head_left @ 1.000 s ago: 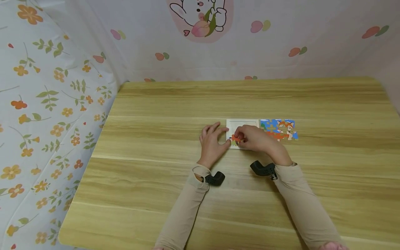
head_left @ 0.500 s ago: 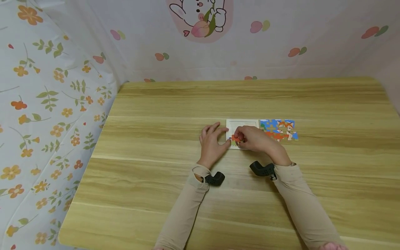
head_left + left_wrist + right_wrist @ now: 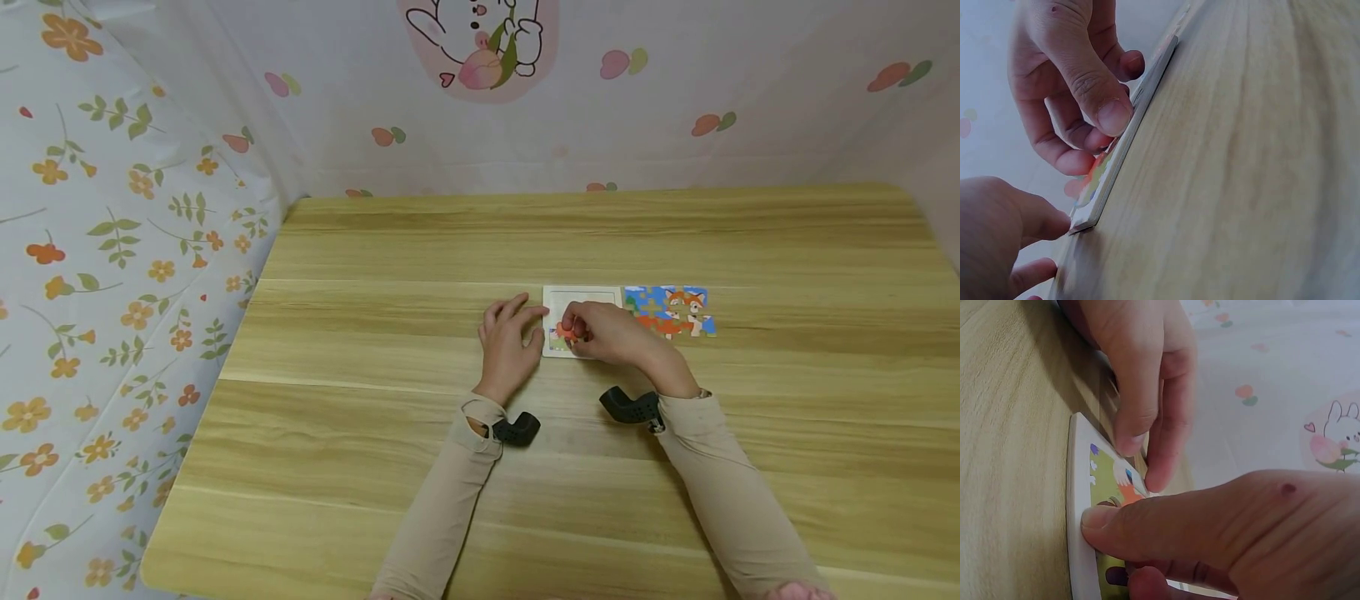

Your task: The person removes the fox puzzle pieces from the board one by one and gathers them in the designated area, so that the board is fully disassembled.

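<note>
A small white jigsaw puzzle tray lies flat on the table, with colourful pieces fitted in its lower left corner. My right hand is over the tray, thumb and curled fingers around an orange-and-green puzzle piece. In the right wrist view the right thumb presses down at the tray's inner border; the hand hides part of the piece. My left hand rests beside the tray's left edge, fingers loosely spread and holding nothing. Its thumb and fingertips lie right at the tray's edge in the left wrist view.
Right of the tray lies a group of puzzle pieces with a fox picture on blue, partly behind the right hand. Wood-grain table surrounds them. A patterned white cloth hangs behind the table's far edge. Black wrist cameras sit on both wrists.
My left thumb has drawn back left from the pieces at the tray's lower left corner, uncovering more of them. The right hand stays in nearly the same place.
</note>
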### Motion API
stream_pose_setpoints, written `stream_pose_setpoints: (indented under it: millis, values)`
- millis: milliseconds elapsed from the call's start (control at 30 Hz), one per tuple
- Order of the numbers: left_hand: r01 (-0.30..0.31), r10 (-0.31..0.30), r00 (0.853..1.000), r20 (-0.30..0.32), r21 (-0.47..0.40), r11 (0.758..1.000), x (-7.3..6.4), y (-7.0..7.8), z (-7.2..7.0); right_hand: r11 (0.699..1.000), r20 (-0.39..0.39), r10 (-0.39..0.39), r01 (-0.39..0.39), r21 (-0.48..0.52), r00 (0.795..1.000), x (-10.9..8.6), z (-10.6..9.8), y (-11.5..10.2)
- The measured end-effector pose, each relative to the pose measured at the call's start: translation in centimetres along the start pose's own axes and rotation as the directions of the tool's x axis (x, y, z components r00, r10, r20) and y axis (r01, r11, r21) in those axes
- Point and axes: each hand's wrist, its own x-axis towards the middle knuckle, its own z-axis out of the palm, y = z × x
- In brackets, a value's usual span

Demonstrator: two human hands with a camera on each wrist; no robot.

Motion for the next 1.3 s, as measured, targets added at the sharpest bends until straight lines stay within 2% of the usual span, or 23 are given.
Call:
stream_pose_setpoints:
  millis: [333, 700, 1067, 1300]
  values:
    - [0.016, -0.016, 1.0, 0.02, -0.001, 1.0, 0.0, 0.1, -0.2, 1.0, 0.005, 0.016, -0.016, -0.006, 1.0, 0.1, -0.1, -0.5]
    - [0.021, -0.021, 0.999, 0.028, 0.008, 1.0, 0.1, 0.0, -0.1, 0.997, -0.007, 0.028, -0.029, -0.069, 1.0, -0.2, 0.0, -1.2]
    - [0.032, -0.032, 0.999, 0.034, 0.009, 0.999, 0.1, 0.1, -0.1, 0.996, -0.043, 0.026, -0.03, -0.082, 0.999, -0.4, 0.1, -1.4]
    - [0.033, -0.033, 0.999, 0.032, -0.002, 0.999, 0.1, 0.1, -0.1, 0.996, -0.038, 0.038, -0.041, -0.074, 0.999, -0.4, 0.0, -1.4]
